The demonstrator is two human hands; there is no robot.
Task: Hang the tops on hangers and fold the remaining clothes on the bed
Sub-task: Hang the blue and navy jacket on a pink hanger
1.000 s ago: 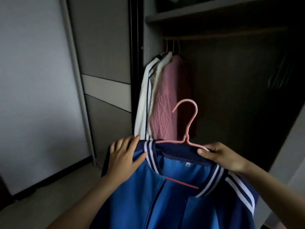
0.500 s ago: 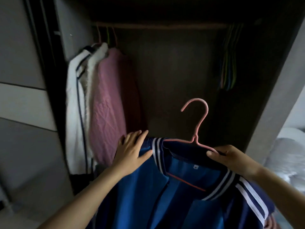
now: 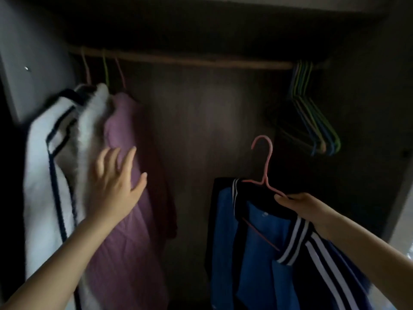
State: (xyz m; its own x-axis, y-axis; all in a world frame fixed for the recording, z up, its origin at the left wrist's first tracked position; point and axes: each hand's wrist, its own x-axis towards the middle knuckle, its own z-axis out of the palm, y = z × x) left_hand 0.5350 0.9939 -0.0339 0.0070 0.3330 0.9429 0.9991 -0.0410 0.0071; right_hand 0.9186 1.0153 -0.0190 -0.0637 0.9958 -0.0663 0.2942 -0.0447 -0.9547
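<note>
Since the earlier frame, the left hand [image 3: 114,186] has let go of the blue jacket [image 3: 225,231] and moved to 9 o'clock, toward the hung garments. The jacket has swung to 5 o'clock and now hangs from the right hand [image 3: 299,206] alone.

Wardrobe [image 3: 201,130]: its dark interior fills the view. A wooden rail [image 3: 178,60] runs across it at 12 o'clock.

Hung garments, 9 to 10 o'clock: three tops hang side by side from the rail. From the outside inward they are a white jacket [image 3: 40,164] with dark trim, a fluffy white top [image 3: 89,121] and a pink sweater [image 3: 125,209]. Each touches its neighbour.

Blue jacket: located at 5 o'clock, well below the rail and well apart from the pink sweater. It sits on the pink hanger [image 3: 266,166], with its striped collar around the hanger's neck.

Spare hangers [image 3: 312,121]: a bundle of coloured hangers on the rail at 2 o'clock.

Pink hanger: the hook points up and is not on the rail.

Left hand fingers [image 3: 128,162]: straight, spread wide, gripping nothing. They overlap the pink sweater; motion blur prevents confirming contact.

Right hand fingers [image 3: 282,199]: the thumb presses down on the hanger's shoulder arm on the 3 o'clock side, pinching it together with the collar. The remaining fingers curl underneath, mostly hidden.
</note>
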